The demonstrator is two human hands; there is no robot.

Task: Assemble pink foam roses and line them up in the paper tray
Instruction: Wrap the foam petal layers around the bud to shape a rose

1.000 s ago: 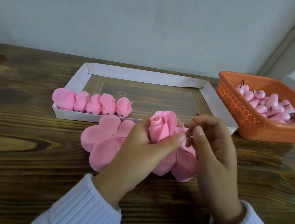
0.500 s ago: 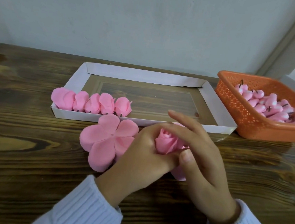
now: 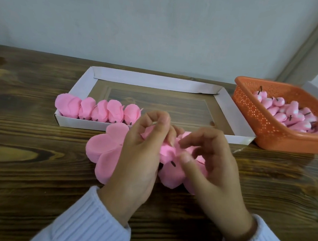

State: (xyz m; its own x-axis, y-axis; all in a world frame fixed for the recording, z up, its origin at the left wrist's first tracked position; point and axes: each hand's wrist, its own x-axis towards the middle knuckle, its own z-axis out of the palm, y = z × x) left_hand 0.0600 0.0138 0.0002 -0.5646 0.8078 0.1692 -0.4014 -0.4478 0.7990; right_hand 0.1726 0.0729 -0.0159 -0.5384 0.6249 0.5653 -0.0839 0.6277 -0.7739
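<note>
Between the hands, just short of the tray's front wall: rose [image 3: 168, 153] in progress, motion-blurred. Bud end is buried in the left hand [image 3: 142, 153], and the dark stem stub [image 3: 173, 163] pokes out on the person's side. Long axis looks roughly front-to-back, bud toward the tray. Left hand's fingers are curled round the bud, thumb and forefinger pinched at the top. Right hand [image 3: 209, 166] is half-curled with its thumb on the outer petals; can't tell whether it pinches one or only touches. Flat petal blank [image 3: 105, 144] lies on the bench [image 3: 26, 176], partly under the left hand. Paper tray [image 3: 157, 80] sits straight beyond the hands. Row of finished roses [image 3: 98, 110], five of them, runs along its front wall from the front-left corner, stubs at that wall. Free slot is just right of the fifth, directly past the left knuckles, so the left hand is nearer. My read: a short push away, same orientation, no turn needed. Orange basket [image 3: 249, 116] of buds [image 3: 288, 115] sits just beside the tray's right wall, on the right hand's side.
</note>
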